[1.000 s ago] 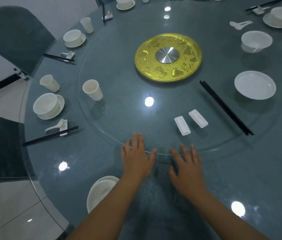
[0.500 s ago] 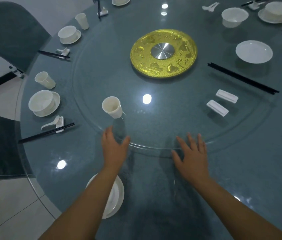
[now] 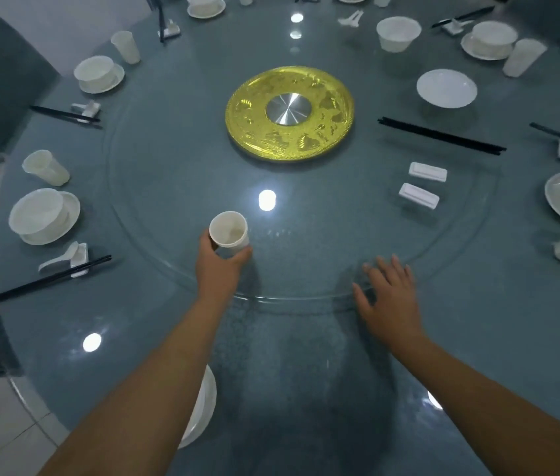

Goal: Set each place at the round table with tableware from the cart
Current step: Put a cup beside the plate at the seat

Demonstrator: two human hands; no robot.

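No readable text or brand on anything I can see; gold centre disc (image 3: 289, 113) has embossed relief, too small to make out.

My left hand (image 3: 218, 266) is stretched forward, fingers (image 3: 241, 256) and thumb curled round the base of a white cup (image 3: 229, 232). Cup is upright on the glass turntable (image 3: 306, 218), near its front edge. My right hand (image 3: 390, 297) lies flat, palm down, fingers spread, across the turntable rim; contact looks likely, can't confirm.

A white plate (image 3: 199, 410) sits on the counter (image 3: 512, 338) at the near edge, mostly hidden under my left forearm.

On the turntable, right side: two white rests (image 3: 422, 185) side by side, black chopsticks (image 3: 441, 135), a white dish (image 3: 446, 88), a bowl (image 3: 398, 32) beyond it.

Left place: bowl on plate (image 3: 43, 216), cup (image 3: 46, 168), spoon and chopsticks on a rest (image 3: 65, 262).

Right-edge setting is cut off by the frame and blurred.
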